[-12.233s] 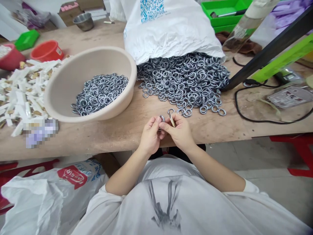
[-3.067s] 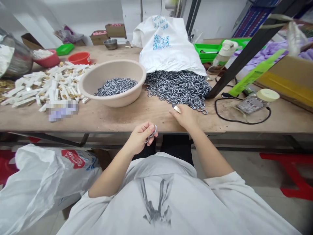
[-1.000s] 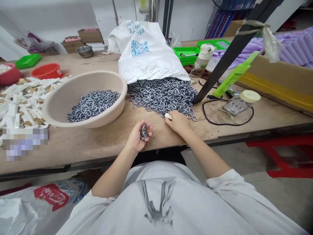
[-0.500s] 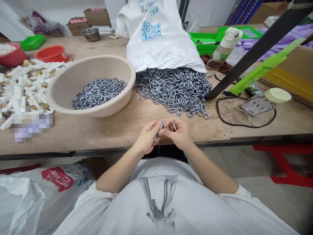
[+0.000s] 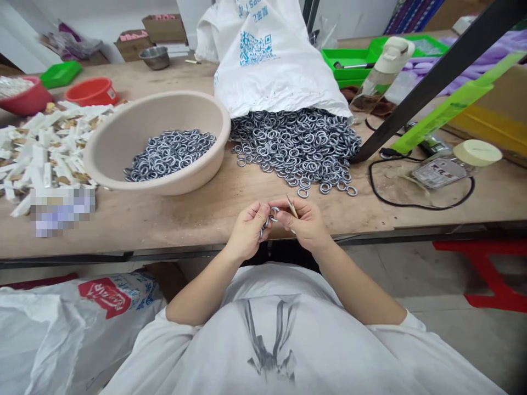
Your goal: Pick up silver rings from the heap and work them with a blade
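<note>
My left hand (image 5: 249, 229) is closed around several grey rings, partly hidden by its fingers. One grey ring (image 5: 274, 214) shows between the fingertips of both hands, its opening turned upward. In the closed right hand (image 5: 308, 224) sits a slim pointed tan tool (image 5: 292, 207), tip away from me; its exact kind does not show. Both hands are in front of the table's near edge, just short of a heap of grey rings (image 5: 304, 145) spilling from a white sack (image 5: 280, 82). To their left a beige basin (image 5: 156, 104) holds more rings.
White and tan pieces (image 5: 45, 148) cover the table's left side. A black slanted post (image 5: 420, 82), a looped cord (image 5: 373, 184), a lidded jar (image 5: 442, 173) and a bottle (image 5: 381, 74) stand or lie to the right. Behind are green trays (image 5: 349, 57) and a red bowl (image 5: 93, 92).
A ring between my fingertips has turned so that its opening shows. The pointed tool has tilted in my right hand. The whole view has shifted slightly.
</note>
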`<state>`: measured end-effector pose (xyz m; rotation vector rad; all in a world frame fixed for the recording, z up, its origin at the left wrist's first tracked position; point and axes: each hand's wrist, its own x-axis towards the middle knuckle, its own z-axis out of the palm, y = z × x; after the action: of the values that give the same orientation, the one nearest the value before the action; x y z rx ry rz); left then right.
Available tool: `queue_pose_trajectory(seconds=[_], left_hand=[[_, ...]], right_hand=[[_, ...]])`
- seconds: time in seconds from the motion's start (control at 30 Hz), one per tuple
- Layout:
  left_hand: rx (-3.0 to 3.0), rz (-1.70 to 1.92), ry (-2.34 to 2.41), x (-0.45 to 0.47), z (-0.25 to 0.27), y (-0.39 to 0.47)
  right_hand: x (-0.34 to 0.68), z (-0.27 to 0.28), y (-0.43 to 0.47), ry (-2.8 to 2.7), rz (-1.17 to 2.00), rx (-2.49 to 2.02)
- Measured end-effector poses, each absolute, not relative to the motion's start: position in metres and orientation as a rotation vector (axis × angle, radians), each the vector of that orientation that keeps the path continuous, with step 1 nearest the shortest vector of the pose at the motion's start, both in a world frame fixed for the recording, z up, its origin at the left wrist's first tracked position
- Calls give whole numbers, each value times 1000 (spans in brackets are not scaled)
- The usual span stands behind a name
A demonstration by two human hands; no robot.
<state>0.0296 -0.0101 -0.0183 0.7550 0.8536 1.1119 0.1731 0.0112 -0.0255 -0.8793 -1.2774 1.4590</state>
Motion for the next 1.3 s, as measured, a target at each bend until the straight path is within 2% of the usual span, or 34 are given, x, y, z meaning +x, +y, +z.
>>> queue_pose_trajectory(seconds=[0.13,0.33,0.6,0.8,0.9,1.03,1.1,1.23,1.3], left_hand=[[829,1241,930,36,-29,-15],[880,1194,878,36,-31,-19],[719,1090,754,29,-18,-15],[753,1014,728,28,-20,-18],[797,949,704,25,-21,-19],[736,1028,801,18,-20,-15],[687,1064,849,14,-19,-11],[625,1114,894,13,-19,-5],[624,1126,933,16,-20,-4]], right_hand=[[161,-26,4,-1096,1428,-882],[166,-29,12,-1292,1448,-944],[192,-6,3,-2008,826,-907],[193,-15,9,-2062,847,-931],[208,-29,32,-1929,844,-1164],[228,-37,57,-1967,379,-1782],[231,-36,62,-2056,272,-1951],[226,-32,61,-2042,345,-1950],[219,-30,55,-1908,615,-1726]])
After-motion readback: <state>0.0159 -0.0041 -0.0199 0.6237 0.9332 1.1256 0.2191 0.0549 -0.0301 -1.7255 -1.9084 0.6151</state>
